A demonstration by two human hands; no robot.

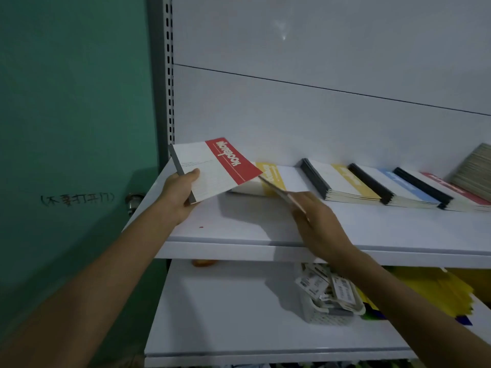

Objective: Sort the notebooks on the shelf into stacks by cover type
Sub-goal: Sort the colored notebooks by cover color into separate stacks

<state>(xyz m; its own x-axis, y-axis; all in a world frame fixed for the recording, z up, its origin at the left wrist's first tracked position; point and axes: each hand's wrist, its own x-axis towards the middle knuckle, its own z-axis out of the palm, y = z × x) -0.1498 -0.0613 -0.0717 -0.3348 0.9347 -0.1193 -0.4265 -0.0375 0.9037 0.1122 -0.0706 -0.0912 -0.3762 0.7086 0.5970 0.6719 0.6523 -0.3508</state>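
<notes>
Left forearm (87, 282) and right forearm (414, 301) come in from the bottom corners, both bare. Under the right forearm is the lower shelf (225, 314), carrying a white perforated basket (326, 316) of printed tags (313, 282); yellow sheets (438, 293) lie just right of it. Small orange item (203, 262) tucked under the front lip of the upper shelf (239, 227), too blurred to identify. Left hand (178, 195) grips a red-banded notebook (212, 171) at its grey spine end, thumb on the cover and fingers curled beneath, lifted clear above the left end of the upper shelf, tilted, red band pointing toward the back panel (318, 49). Right hand (316, 221) is above the front of the upper shelf, closed on a thin notebook (279, 192) seen edge-on, cover type unreadable. Tiny red spot (200, 227) on the shelf near the left wrist. Further back, notebooks lie in a row along the upper shelf: a yellow-banded stack (276, 181) partly hidden behind the two held books, then a second yellow-banded stack (345, 184) with black spines, a blue-banded stack (398, 189), a red-banded stack (451, 192), each overlapping the next. Far right, a tilted pale stack (475, 168) cut off by the frame. Left of the shelving is a slotted upright (169, 75), then a green door (66, 102) with a metal knob (134, 201) and handwriting (77, 200).
</notes>
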